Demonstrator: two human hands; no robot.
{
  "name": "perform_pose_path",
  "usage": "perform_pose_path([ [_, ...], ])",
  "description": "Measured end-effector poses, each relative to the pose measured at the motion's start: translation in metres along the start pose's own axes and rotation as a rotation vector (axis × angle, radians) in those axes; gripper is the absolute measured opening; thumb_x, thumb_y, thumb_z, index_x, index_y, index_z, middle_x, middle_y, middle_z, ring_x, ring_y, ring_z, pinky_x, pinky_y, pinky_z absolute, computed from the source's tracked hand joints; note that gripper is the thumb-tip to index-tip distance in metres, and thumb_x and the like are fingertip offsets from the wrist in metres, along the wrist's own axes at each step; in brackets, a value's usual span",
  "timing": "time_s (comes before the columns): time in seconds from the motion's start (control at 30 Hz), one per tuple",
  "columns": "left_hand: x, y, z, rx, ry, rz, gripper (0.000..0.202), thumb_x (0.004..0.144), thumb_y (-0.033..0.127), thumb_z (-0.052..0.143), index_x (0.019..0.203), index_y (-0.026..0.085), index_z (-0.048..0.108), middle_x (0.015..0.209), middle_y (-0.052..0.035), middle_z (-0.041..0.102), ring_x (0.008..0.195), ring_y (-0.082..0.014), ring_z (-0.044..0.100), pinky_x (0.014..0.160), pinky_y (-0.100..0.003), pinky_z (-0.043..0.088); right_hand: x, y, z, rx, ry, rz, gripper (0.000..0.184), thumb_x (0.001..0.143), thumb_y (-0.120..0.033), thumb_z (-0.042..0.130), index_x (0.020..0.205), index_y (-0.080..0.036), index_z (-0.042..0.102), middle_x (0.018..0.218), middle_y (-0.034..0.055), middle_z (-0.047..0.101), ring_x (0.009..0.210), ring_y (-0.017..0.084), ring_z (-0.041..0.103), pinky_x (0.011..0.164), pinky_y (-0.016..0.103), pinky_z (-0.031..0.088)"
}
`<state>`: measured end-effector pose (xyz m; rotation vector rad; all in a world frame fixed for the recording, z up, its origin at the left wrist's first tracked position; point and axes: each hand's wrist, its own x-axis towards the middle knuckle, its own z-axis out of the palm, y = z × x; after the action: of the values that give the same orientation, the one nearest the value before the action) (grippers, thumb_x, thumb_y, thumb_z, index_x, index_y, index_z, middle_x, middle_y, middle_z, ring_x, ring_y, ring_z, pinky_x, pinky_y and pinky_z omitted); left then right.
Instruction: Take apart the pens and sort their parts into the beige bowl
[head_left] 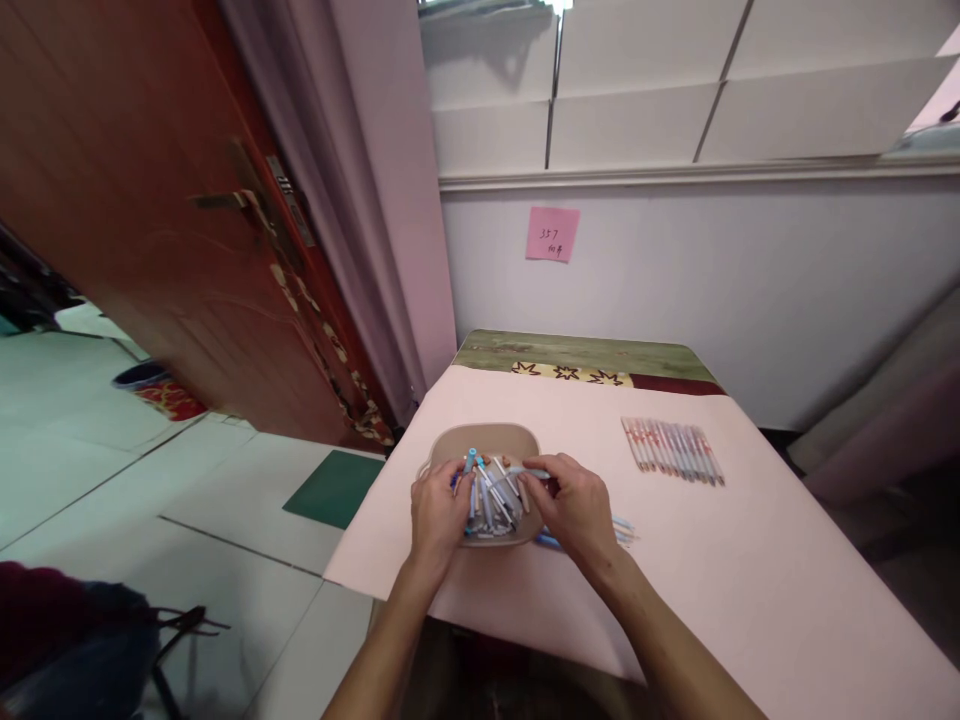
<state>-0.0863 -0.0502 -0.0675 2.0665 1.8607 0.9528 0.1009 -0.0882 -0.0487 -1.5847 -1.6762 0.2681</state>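
Note:
A beige plastic basket (487,438) on the table holds several loose pens (491,500) lying in a jumble. My left hand (439,508) is at the basket's left side, its fingers closed on a blue-capped pen (470,462) that tilts upward. Over the basket's right rim, my right hand (574,500) pinches a pale, slender pen (531,472) between thumb and fingers, its tip pointing left across the basket. Partly hidden beneath my right hand and wrist, a few blue pens (624,528) lie on the table.
A neat row of several clear-barrelled pens (671,450) lies at the table's right. Pale paper (705,560) covers most of the table (600,350). Behind it stands a white wall with a pink note (553,234). A brown door (187,250) and a green mat (334,488) are to the left.

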Motion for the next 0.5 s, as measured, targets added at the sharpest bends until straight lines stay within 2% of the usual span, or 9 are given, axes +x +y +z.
perform_pose_path([
  [0.13,-0.001,0.001,-0.005,-0.028,-0.008,0.033,0.021,0.084,0.025,0.052,0.095,0.022,0.069,0.096,-0.0041,0.074,0.090,-0.0217,0.065,0.083,-0.033,0.044,0.003,-0.008,-0.015,0.070,0.031,0.009,0.017,0.084,-0.033,0.060,0.088,-0.023,0.073,0.075,0.0013,0.070,0.061,0.014,0.061,0.062,0.024,0.043],
  [0.23,-0.002,0.004,-0.009,0.087,-0.016,0.047,0.021,0.086,0.026,0.050,0.095,0.022,0.069,0.092,-0.0060,0.074,0.089,-0.0232,0.064,0.081,-0.034,0.043,0.006,-0.013,-0.026,0.106,0.142,0.010,0.023,0.086,-0.038,0.058,0.091,-0.021,0.072,0.077,0.0033,0.070,0.061,0.014,0.060,0.062,0.024,0.044],
  [0.3,-0.002,0.006,-0.011,0.191,-0.033,0.049,0.023,0.087,0.027,0.049,0.095,0.021,0.069,0.089,-0.0081,0.073,0.089,-0.0252,0.063,0.081,-0.036,0.041,0.008,-0.013,-0.025,0.108,0.171,0.004,0.023,0.086,-0.037,0.057,0.093,-0.021,0.071,0.081,0.0041,0.071,0.063,0.014,0.060,0.064,0.024,0.045],
  [0.4,-0.003,0.010,-0.010,0.312,-0.078,0.038,0.026,0.087,0.027,0.048,0.102,0.019,0.068,0.089,-0.0117,0.072,0.091,-0.0285,0.062,0.081,-0.039,0.039,0.013,-0.006,-0.012,0.066,0.029,-0.013,0.021,0.084,-0.031,0.059,0.100,-0.023,0.070,0.090,0.0027,0.072,0.070,0.014,0.063,0.069,0.025,0.046],
  [0.47,-0.005,0.011,-0.009,0.356,-0.090,0.024,0.033,0.087,0.029,0.050,0.114,0.016,0.063,0.090,-0.0130,0.072,0.092,-0.0302,0.062,0.081,-0.040,0.039,0.015,0.004,-0.005,0.024,-0.060,-0.002,0.029,0.084,-0.029,0.059,0.111,-0.024,0.066,0.097,0.0027,0.071,0.076,0.015,0.065,0.072,0.026,0.046],
  [0.5,-0.006,0.010,-0.009,0.362,-0.090,0.023,0.038,0.086,0.032,0.051,0.119,0.015,0.059,0.090,-0.0128,0.072,0.092,-0.0305,0.062,0.081,-0.040,0.039,0.015,0.011,-0.005,0.002,-0.066,0.018,0.032,0.085,-0.029,0.057,0.116,-0.024,0.064,0.101,0.0032,0.071,0.079,0.015,0.065,0.073,0.026,0.046],
])
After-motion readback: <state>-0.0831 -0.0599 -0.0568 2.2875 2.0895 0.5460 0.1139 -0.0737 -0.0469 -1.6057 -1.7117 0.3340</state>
